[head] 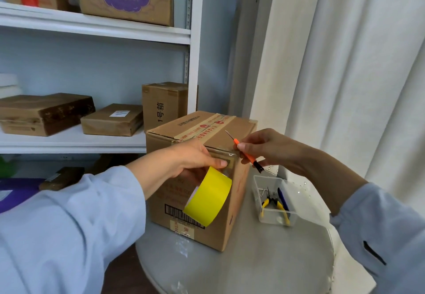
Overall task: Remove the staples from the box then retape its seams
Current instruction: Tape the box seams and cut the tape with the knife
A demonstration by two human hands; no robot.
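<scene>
A brown cardboard box (232,208) stands on a round grey table (253,266). My left hand (190,158) holds a yellow tape roll (208,198) against the box's front face, its thumb pressing a strip of clear tape onto the upper edge. My right hand (264,148) pinches a small orange utility knife (247,154) near the box's top right corner, blade pointing up and away. Old printed tape runs along the box's top seam.
A clear plastic tray (273,201) to the right of the box holds yellow-handled pliers (274,204), a dark pen and loose staples. White shelves (96,141) behind carry several cardboard boxes. A white curtain (356,75) hangs on the right.
</scene>
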